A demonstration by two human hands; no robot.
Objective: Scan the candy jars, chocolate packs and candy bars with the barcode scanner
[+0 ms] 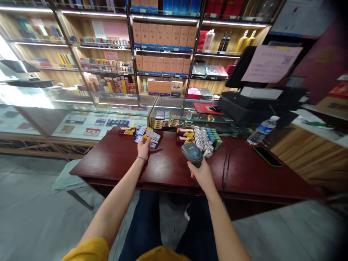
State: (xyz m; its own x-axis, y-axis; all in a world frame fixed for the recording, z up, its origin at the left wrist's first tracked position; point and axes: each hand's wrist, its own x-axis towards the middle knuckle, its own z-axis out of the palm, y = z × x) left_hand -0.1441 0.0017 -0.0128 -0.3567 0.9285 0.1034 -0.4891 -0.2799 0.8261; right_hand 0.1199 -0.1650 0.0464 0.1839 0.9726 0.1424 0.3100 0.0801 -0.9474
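Note:
My left hand (144,148) pinches a small red and yellow packet (152,135) whose white label faces up, held just over the desk. Beneath and beside that packet lie blue and white packets (139,133), and more red and yellow packets (127,130) are to their left. My right hand (200,173) is wrapped round the handle of a dark barcode scanner (192,152), on which a blue light glows. Right behind the scanner stand rows of small white containers (201,137) and green ones (214,137), with stacked red and yellow packets (185,135) at their left.
The dark red desk (114,159) ends at a glass display counter (122,108). To the right are a water bottle (262,130), a phone (268,156) and a monitor (241,67) with a paper on it. A stool (66,177) stands at the left.

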